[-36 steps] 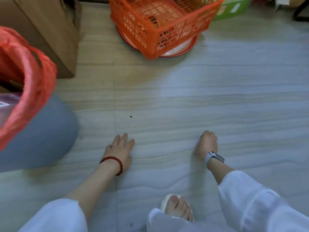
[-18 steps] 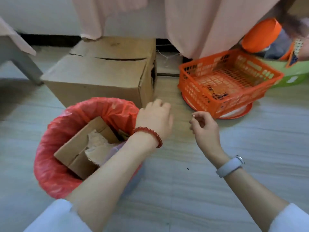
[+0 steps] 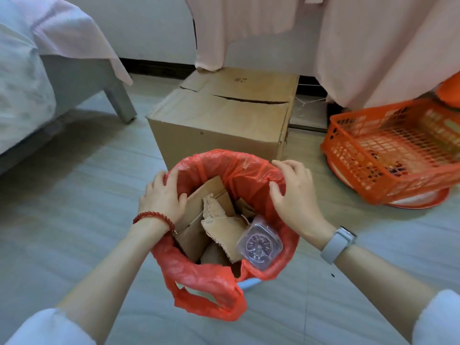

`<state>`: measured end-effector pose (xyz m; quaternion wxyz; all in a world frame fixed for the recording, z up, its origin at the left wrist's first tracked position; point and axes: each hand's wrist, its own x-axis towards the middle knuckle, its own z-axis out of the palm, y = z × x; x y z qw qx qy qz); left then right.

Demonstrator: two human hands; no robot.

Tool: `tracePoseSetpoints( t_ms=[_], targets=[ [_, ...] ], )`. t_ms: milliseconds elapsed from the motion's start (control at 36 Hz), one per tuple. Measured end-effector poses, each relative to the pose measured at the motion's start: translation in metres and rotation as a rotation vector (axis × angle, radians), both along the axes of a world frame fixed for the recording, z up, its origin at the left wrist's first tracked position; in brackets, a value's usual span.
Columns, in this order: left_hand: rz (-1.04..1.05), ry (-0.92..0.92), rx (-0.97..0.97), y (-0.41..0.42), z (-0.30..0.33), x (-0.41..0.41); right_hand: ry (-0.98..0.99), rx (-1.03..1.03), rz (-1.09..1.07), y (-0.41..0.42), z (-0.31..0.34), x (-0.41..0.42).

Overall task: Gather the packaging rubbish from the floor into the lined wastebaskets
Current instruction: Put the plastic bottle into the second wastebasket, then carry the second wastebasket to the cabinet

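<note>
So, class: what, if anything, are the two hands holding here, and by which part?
Both hands grip the red-lined wastebasket by its rim: left hand on the left side, right hand on the right.

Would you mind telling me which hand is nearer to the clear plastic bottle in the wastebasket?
Right. The right hand holds the red liner rim just above the clear plastic bottle; the left hand grips the opposite rim, with torn cardboard between.

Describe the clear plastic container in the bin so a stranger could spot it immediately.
Find the wastebasket lined with a red bag, in front of the big cardboard box. Inside, toward the right hand, lies the clear plastic container: the only transparent item among torn cardboard pieces.
</note>
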<state>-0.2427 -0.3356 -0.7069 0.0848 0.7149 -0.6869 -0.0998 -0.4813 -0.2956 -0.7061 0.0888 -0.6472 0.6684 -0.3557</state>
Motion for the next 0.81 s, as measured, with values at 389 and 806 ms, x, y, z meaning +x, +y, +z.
tracePoseSetpoints(
  t_ms=[389,806],
  targets=[
    [0.176,0.160,-0.090,0.020,-0.001,0.001,-0.052,0.307,-0.013,0.013,-0.020,-0.010],
    [0.529,0.270,0.381,0.220,0.128,0.008,0.085,0.829,0.036,0.144,0.127,0.003]
  ],
)
